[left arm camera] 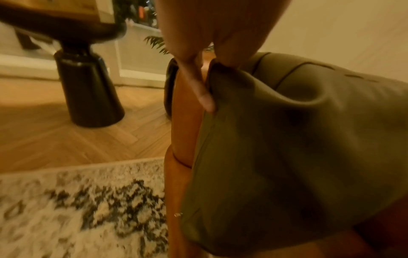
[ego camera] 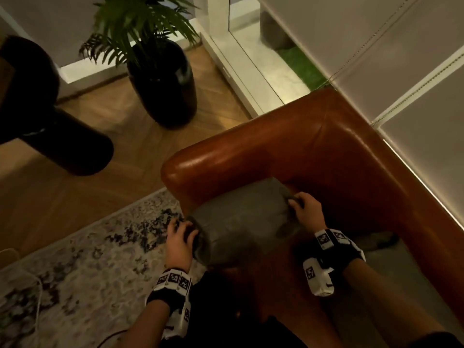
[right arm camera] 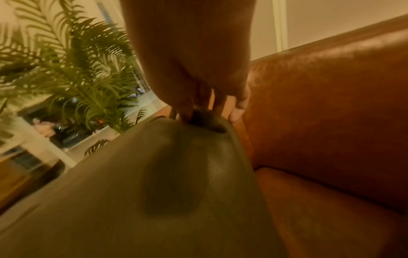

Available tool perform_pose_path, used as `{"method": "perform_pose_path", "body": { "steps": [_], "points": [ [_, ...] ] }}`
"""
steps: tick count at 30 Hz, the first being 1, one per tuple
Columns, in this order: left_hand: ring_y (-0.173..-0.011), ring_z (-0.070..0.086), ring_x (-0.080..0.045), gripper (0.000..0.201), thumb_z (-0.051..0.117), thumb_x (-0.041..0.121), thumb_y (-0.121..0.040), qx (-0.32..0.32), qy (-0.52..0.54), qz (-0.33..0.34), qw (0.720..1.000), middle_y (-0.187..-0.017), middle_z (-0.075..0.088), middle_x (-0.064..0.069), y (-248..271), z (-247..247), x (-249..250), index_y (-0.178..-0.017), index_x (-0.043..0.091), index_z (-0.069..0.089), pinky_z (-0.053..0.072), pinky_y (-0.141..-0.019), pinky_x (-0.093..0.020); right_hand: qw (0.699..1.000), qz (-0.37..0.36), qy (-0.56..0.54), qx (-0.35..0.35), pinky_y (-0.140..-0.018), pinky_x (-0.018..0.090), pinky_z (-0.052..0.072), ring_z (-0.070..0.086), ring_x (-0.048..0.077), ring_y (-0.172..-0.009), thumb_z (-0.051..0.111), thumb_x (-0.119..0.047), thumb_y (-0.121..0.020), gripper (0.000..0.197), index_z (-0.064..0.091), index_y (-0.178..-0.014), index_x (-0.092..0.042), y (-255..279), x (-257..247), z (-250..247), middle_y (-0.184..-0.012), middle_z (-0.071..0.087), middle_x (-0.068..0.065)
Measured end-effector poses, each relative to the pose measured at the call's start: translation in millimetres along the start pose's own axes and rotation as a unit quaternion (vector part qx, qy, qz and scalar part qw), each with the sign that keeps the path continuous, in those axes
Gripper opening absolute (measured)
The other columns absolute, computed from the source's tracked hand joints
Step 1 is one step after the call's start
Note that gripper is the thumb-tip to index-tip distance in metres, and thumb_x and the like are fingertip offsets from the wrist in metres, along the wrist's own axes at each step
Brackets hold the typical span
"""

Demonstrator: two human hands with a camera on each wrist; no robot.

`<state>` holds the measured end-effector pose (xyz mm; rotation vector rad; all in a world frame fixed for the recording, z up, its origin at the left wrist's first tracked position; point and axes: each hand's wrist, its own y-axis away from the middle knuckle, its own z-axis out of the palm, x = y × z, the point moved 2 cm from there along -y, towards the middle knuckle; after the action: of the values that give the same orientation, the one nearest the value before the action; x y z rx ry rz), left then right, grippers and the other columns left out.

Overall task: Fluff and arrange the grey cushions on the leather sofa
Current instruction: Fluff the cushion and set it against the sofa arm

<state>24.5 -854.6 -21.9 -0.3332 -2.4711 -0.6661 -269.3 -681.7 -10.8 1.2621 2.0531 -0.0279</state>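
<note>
A grey cushion (ego camera: 241,222) sits in the corner of the brown leather sofa (ego camera: 313,146), against the armrest. My left hand (ego camera: 182,234) grips its near left corner, fingers curled into the fabric. My right hand (ego camera: 302,205) pinches the far right corner beside the backrest. In the left wrist view the fingers (left arm camera: 204,94) dig into the cushion (left arm camera: 298,148) edge next to the sofa's arm (left arm camera: 185,122). In the right wrist view the fingertips (right arm camera: 187,113) bunch the cushion (right arm camera: 165,183) top. A second grey cushion (ego camera: 376,243) lies partly hidden behind my right wrist.
A black pot with a palm (ego camera: 163,79) stands on the wood floor beyond the armrest. A black pedestal table base (ego camera: 62,139) is to the left. A patterned rug (ego camera: 75,272) lies in front of the sofa. Roller blinds (ego camera: 401,59) hang behind the backrest.
</note>
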Motion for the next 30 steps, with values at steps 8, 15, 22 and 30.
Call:
{"method": "perform_pose_path", "body": {
  "steps": [8,15,22,30],
  "points": [
    [-0.144,0.008,-0.033,0.04,0.058,0.042,-0.087,-0.111,-0.194,0.016,0.975,-0.159,-0.007,-0.001,5.4,2.8,-2.7,-0.125,0.031,0.057,0.023,-0.108,-0.064,0.936,0.114,-0.327,0.057,-0.083,0.045,0.051,0.063,0.032,-0.092,0.054,-0.017,-0.094,0.017,0.062,-0.098,-0.003,31.6,21.5,-28.0,-0.097,0.065,0.017],
    [-0.144,0.009,-0.03,0.019,0.06,0.026,-0.088,-0.137,-0.196,0.028,0.971,-0.159,0.002,-0.002,21.8,36.8,8.4,-0.097,0.012,0.07,0.018,-0.108,-0.067,0.973,0.118,-0.178,0.089,-0.077,0.033,0.043,0.056,0.024,-0.088,0.054,-0.016,-0.093,0.016,0.061,-0.101,-0.004,33.9,27.3,-42.5,-0.092,0.06,0.01],
    [-0.107,0.046,-0.026,0.019,0.054,0.01,-0.091,0.061,0.171,-0.004,0.983,-0.127,0.043,-0.021,25.8,4.5,3.4,-0.092,-0.007,0.064,0.042,-0.096,-0.038,0.934,0.207,-0.277,0.087,-0.092,0.055,0.049,0.06,0.034,-0.098,0.054,-0.022,-0.093,0.017,0.058,-0.103,-0.009,37.3,67.1,-53.1,-0.107,0.062,0.017],
    [-0.097,0.056,-0.035,0.049,0.029,0.049,-0.096,-0.172,0.013,-0.091,0.981,-0.089,0.058,-0.013,3.3,7.5,16.1,-0.092,0.006,0.052,0.038,-0.078,-0.035,0.972,0.141,-0.181,-0.046,-0.072,0.03,0.046,0.057,0.019,-0.08,0.055,-0.051,-0.088,0.039,0.06,-0.081,-0.013,32.4,37.1,-63.6,-0.079,0.059,0.001]
  ]
}}
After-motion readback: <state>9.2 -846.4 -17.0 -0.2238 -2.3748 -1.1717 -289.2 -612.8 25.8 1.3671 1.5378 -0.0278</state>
